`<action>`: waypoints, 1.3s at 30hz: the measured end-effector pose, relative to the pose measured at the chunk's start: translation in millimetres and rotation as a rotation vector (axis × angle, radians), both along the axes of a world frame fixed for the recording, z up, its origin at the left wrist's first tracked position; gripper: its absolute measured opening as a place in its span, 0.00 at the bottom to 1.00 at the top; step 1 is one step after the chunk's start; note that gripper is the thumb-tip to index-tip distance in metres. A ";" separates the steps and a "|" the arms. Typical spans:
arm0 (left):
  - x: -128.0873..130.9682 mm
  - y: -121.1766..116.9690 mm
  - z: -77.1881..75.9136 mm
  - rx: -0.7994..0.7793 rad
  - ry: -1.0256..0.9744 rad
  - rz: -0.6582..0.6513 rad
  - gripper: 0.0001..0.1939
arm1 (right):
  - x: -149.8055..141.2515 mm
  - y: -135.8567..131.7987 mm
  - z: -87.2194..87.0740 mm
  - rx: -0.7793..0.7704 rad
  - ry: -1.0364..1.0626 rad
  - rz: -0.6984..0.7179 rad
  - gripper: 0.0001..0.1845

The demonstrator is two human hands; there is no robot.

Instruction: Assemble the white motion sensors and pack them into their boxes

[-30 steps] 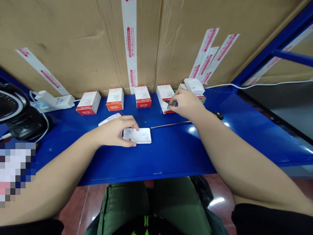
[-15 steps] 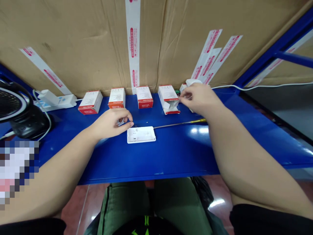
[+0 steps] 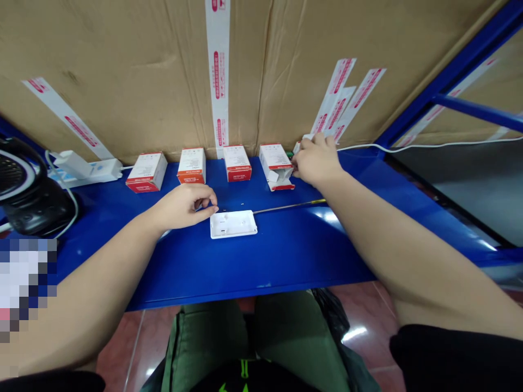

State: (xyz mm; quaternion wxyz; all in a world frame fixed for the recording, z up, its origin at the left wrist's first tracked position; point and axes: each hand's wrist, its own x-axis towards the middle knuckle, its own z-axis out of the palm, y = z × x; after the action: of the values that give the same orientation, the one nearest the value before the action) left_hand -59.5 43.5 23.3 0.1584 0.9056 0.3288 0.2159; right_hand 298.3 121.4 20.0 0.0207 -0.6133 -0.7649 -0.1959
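Note:
My left hand [image 3: 188, 206] rests on the blue table with loosely curled fingers. Its thumb and index tips stay slightly apart, with nothing visible between them. Right beside those tips lies a white plastic shell [image 3: 233, 224], hollow side up. A screwdriver [image 3: 281, 207] with a thin shaft and yellow handle lies with its tip by the shell's upper right corner. At the back, my right hand [image 3: 318, 160] is closed, fingers bent down beside an open red-and-white box [image 3: 276, 163]. What those fingers grip is hidden; a white item [image 3: 301, 146] shows partly behind them.
Closed red-and-white boxes stand along the back: one left [image 3: 147, 171], one middle [image 3: 192, 165], one further right [image 3: 237, 162]. A power strip [image 3: 96, 171] and black fan [image 3: 35, 190] are at left. Tiny dark and light bits lie behind the shell. A cardboard wall [image 3: 143, 71] rises behind.
My right hand has turned, with its fingers now pointing down near the open box's right side. My left hand stays in place by the shell. The view has shifted slightly.

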 end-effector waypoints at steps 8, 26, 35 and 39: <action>-6.9 5.1 1.7 0.077 -0.032 0.090 0.11 | 10.0 34.5 2.7 -0.120 -0.017 0.241 0.05; -0.8 2.3 -0.8 0.140 -0.199 0.095 0.09 | -5.4 -5.3 89.5 0.290 0.899 0.136 0.06; 28.9 -27.9 -8.1 -0.565 -0.572 -0.101 0.38 | -54.9 -85.1 69.4 -0.174 1.658 0.634 0.17; 36.6 -40.2 -0.1 -0.891 -0.666 -0.235 0.36 | -74.0 -106.0 41.9 -0.284 1.836 0.655 0.18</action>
State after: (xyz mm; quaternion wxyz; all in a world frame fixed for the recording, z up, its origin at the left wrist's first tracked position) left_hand -23.0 3.4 23.2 0.6432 0.6648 0.2176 0.3114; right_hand 224.4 15.5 61.8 0.5862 -0.2818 -0.6001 0.4656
